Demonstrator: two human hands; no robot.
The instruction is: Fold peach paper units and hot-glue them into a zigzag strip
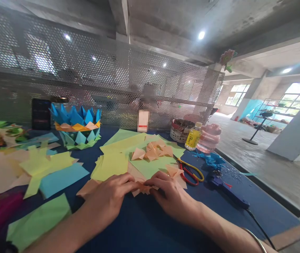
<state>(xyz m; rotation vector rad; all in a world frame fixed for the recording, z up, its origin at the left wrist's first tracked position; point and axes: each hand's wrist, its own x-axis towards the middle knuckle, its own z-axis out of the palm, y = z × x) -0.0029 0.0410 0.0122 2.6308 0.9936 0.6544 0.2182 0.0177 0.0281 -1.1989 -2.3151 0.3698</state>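
Between my two hands is a small folded piece of orange paper point(141, 188), partly hidden by my fingers. My left hand point(113, 191) pinches its left side, and my right hand point(169, 192) grips its right side. Just beyond lie sheets of yellow paper point(111, 167) and green paper point(150, 168). On the green paper rests a cluster of folded peach-orange paper pieces point(155, 150). Scissors point(191, 171) with red and yellow handles lie to the right of my right hand. Another peach folded piece point(176, 173) sits near that hand.
A blue glue gun point(227, 191) with a cord lies at right, near blue paper scraps point(213, 160). Behind stand a yellow-labelled bottle point(193, 136), a pink container point(209, 138) and a basket point(182, 130). At left are a layered paper crown point(77, 124), a phone point(41, 114) and coloured sheets.
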